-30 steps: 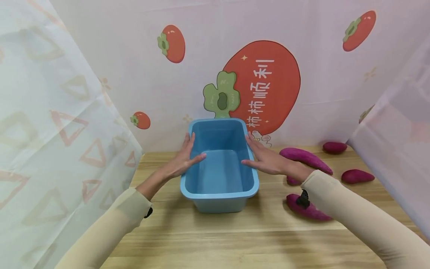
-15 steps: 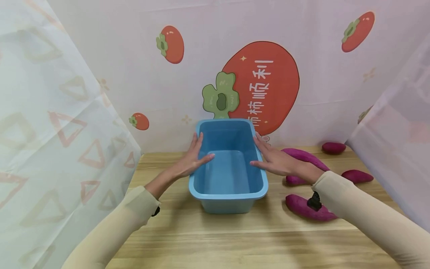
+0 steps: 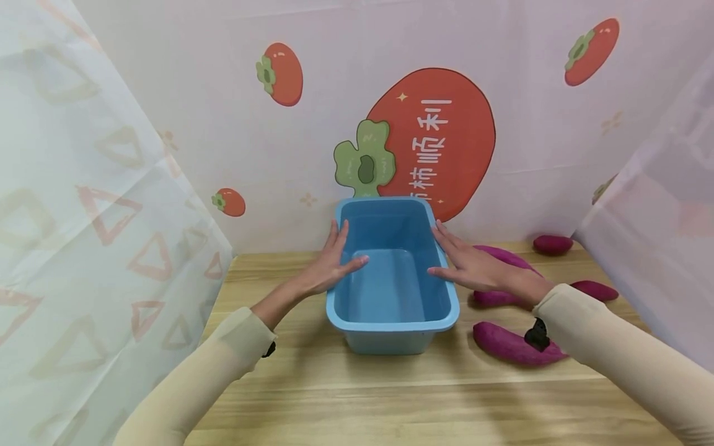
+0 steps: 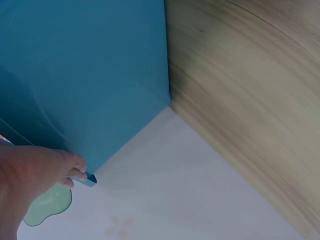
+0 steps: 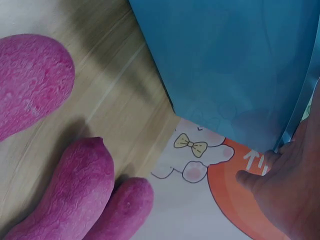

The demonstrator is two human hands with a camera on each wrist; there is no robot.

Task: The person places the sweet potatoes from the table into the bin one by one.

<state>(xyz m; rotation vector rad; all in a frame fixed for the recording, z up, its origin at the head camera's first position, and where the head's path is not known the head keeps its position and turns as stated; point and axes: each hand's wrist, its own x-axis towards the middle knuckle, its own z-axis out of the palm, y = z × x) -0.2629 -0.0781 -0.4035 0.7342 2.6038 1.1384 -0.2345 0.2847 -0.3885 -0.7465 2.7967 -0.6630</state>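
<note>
A deep blue plastic basin (image 3: 393, 326) stands on the wooden table in the head view, with nothing inside it. My left hand (image 3: 328, 267) lies along its left rim, fingers stretched away from me and thumb reaching over the inside. On the opposite rim, my right hand (image 3: 473, 266) rests in the same way, fingers straight, thumb over the interior. The left wrist view has the basin's outer wall (image 4: 90, 75) and the left fingertips at the rim's far corner. In the right wrist view the right hand (image 5: 295, 190) touches the rim.
Several purple sweet potatoes lie right of the basin: one near the front (image 3: 510, 344), one beyond the right wrist (image 3: 594, 290), one at the back (image 3: 552, 244). My right arm partly covers others. A printed cloth backdrop (image 3: 279, 148) stands close behind the basin; cloth sides flank the table.
The basin has slid to the right across the table, both hands moving along with it on its rims. The sweet potatoes have stayed where they were.
</note>
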